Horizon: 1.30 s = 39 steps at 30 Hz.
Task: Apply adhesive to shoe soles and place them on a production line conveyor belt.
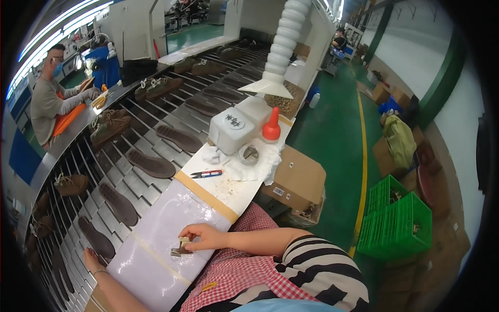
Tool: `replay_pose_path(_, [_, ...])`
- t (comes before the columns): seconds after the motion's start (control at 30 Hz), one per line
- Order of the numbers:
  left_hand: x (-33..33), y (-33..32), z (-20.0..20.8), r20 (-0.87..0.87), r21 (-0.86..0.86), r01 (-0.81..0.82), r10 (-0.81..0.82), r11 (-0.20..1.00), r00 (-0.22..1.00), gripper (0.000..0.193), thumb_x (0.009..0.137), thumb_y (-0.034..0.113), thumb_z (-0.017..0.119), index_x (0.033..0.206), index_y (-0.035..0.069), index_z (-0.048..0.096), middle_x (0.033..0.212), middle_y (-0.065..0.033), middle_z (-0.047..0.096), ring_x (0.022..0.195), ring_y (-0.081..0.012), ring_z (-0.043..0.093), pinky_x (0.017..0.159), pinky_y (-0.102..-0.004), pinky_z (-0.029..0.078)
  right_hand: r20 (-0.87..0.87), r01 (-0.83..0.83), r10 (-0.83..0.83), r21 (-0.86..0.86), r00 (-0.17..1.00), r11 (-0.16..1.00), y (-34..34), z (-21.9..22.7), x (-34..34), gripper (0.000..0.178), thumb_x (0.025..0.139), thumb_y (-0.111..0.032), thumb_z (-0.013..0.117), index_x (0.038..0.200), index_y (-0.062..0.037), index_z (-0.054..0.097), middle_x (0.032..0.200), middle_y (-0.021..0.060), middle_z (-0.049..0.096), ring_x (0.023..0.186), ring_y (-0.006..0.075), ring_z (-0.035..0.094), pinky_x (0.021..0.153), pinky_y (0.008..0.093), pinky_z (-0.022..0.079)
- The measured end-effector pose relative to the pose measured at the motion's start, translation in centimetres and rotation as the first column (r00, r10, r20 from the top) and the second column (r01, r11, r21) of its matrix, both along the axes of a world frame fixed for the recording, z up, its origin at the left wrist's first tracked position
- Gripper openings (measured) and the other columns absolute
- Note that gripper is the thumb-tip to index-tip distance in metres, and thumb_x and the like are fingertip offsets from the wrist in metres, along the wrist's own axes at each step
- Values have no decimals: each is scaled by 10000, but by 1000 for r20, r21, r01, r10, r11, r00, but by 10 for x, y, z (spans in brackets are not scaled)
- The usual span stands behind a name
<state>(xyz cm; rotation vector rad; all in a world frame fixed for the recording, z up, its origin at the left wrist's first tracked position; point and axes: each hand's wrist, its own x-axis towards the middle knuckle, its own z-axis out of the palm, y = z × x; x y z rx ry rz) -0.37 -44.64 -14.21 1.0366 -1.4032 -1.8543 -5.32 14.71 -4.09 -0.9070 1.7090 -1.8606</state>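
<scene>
My right hand [204,238] is closed around a small short tool [182,248] with a pale grip and a shiny, metal-looking end, just over the glossy white-covered worktop [156,229]. Its exact kind is hard to make out. To the left, my left hand [93,261] has its fingers stretched out, holding nothing that I can see. It is close by the heel end of a dark brown shoe sole [96,237] on the slatted conveyor; whether it touches the sole, I cannot tell. More soles, such as this brown one [118,204], lie in a row farther along.
Brown shoes [110,127] ride on the conveyor's rods. Beyond my worktop stand a white plastic container [232,131], a red-capped nozzle [271,126], a small jar [249,154] and thread snips [206,173]. A white extraction hose [286,36] hangs above. A co-worker [60,99] sits across.
</scene>
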Motion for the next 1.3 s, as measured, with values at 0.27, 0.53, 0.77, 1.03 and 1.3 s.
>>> replay_pose_path(0.27, [23,75,21,314,-740,265,-31,618,949,455,1018,252,527,1389,-11,521,1276,-176,637,1102,-314,640,940,-366,494,9,-35,35,-45,999,998,-5,-6,-9,400,902,-186,749,1230,-6,609,1067,32,668,927,99,606,870,275,505])
replay_pose_path(0.53, [42,174,66,488,-831,389,184,398,853,494,1004,255,527,1424,-5,509,1140,-229,692,1029,-373,625,968,-424,418,-8,-33,32,-90,999,995,-6,-7,-11,383,875,-144,757,1208,-18,616,1042,30,674,902,88,610,821,265,519])
replay_pose_path(0.77, [51,179,71,550,-811,447,233,377,802,489,993,264,542,1418,23,524,1067,-204,720,1000,-368,648,982,-425,422,-10,-55,54,-123,998,991,-5,-12,-5,391,874,-152,760,1214,-20,618,1037,25,675,897,91,613,822,265,519])
replay_pose_path(1.03, [23,206,86,441,-875,357,233,327,867,461,933,280,610,1327,41,602,1008,-247,710,912,-431,673,837,-519,508,-48,4,-5,-22,999,1000,6,-14,-14,423,882,-174,773,1256,-31,636,1066,41,695,951,110,631,882,277,515])
replay_pose_path(1.3, [34,207,87,515,-839,393,315,376,797,430,935,312,601,1283,59,610,952,-197,725,915,-378,677,896,-504,442,69,-33,39,-78,997,996,-3,-32,-18,410,868,-70,760,1242,13,614,1101,70,669,1008,138,619,931,290,494])
